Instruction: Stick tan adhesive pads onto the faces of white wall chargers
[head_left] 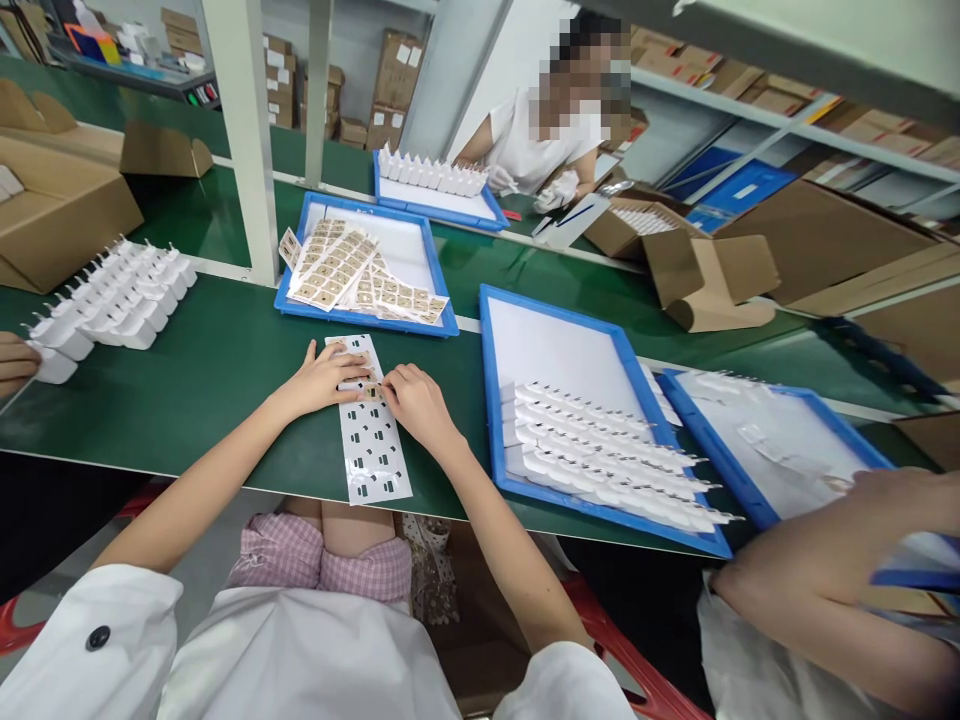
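A long white sheet with rows of small dark cut-outs lies on the green table in front of me. My left hand rests flat on its upper part, fingers stretched out and apart. From the other side, my right hand reaches the sheet's right edge with curled fingers, thumb and forefinger pinched together. At those fingertips is a small tan sticker, partly covered by the fingers. Behind the hands, a blue-rimmed tray holds several tan sticker sheets in a loose pile.
Rows of white plastic parts stand on the left, a person's hand beside them. A blue-rimmed tray with similar parts is on the right. A co-worker's arm is at the lower right; another person sits opposite. A cardboard box stands left.
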